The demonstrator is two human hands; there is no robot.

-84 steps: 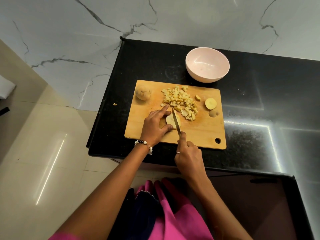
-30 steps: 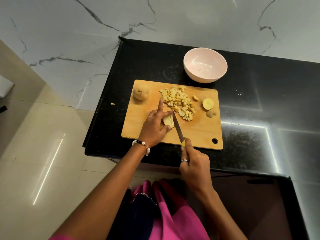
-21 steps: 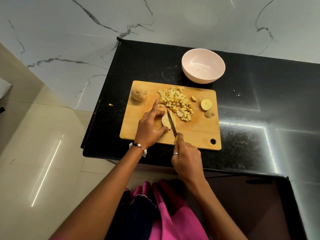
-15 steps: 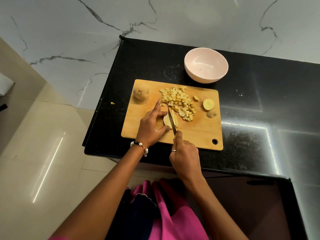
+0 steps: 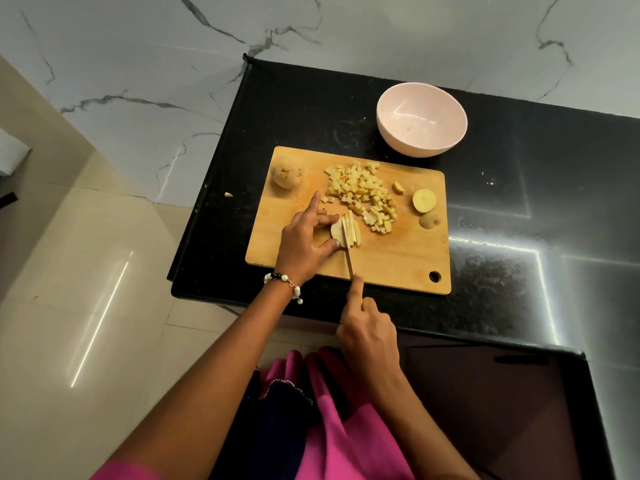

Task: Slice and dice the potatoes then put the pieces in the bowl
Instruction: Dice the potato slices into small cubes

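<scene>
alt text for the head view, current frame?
A person's left hand steadies a potato half on a wooden cutting board while the right hand slices it with a knife; diced potato and an empty pink bowl lie beyond.

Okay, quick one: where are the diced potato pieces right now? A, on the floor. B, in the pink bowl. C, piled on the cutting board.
C: the diced potato pieces lie heaped on the cutting board, while the pink bowl holds nothing.
</scene>
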